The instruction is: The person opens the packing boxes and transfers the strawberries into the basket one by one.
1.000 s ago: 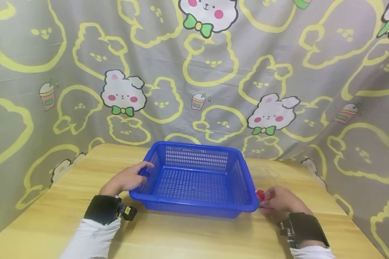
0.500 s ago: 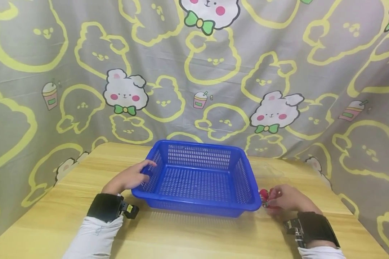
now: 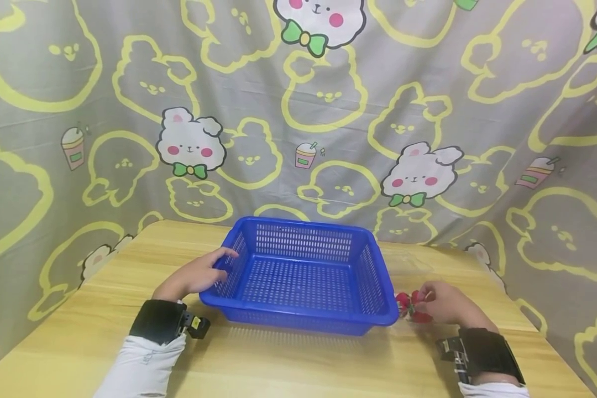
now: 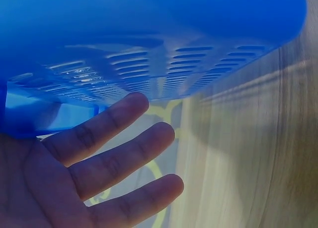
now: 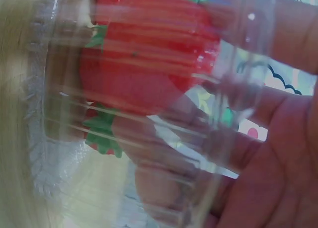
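Observation:
A blue perforated plastic basket (image 3: 298,318) stands mid-table with its inside bare. My left hand (image 3: 199,273) holds its left rim, with the thumb and forefinger over the edge. In the left wrist view, the other three fingers (image 4: 124,161) extend outside the basket wall. Right of the basket, my right hand (image 3: 445,303) reaches in among red strawberries (image 3: 408,303) with green leaves. Seen from the right wrist, its fingers surround a large red strawberry (image 5: 149,64), behind the ribbed wall of a clear plastic container (image 5: 37,153). The plastic partly blurs the fingertips.
A faint, transparent plastic piece (image 3: 405,262) lies behind the strawberries on the wooden table (image 3: 288,370). A grey curtain (image 3: 258,94) with cartoon prints hangs around the table's back and sides. Dark camera bands (image 3: 490,351) sit on both wrists.
My right hand has shifted slightly right, away from the basket's side, and more of the strawberries shows beside it. The left hand and the basket stay in place.

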`<state>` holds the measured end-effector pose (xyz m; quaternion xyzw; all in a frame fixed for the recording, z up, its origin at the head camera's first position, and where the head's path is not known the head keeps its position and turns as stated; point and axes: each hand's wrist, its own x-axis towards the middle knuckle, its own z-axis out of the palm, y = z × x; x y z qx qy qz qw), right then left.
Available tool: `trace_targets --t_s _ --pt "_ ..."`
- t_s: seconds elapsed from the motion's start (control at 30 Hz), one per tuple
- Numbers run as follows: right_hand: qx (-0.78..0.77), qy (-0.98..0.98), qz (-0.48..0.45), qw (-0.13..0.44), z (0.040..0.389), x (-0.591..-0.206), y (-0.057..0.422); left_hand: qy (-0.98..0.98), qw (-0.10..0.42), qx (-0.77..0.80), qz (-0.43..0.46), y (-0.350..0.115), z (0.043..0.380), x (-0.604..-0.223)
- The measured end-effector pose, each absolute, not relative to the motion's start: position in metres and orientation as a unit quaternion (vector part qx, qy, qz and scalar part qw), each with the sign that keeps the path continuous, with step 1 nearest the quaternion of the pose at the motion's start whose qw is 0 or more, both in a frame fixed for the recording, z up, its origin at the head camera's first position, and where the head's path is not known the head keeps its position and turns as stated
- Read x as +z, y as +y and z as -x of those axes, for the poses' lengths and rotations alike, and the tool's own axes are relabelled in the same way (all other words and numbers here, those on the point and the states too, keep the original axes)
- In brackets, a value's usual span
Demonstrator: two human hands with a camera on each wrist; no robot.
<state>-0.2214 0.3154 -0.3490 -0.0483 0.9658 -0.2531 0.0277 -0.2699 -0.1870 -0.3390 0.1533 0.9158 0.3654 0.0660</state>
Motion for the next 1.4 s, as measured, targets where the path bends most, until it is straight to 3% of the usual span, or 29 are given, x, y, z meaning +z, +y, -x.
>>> trace_targets --t_s 1.4 --pt "-0.226 0.972 0.034 -0.058 0.215 -0.331 0.311 0.916 0.061 0.361 -0.163 -0.188 0.270 -0.340"
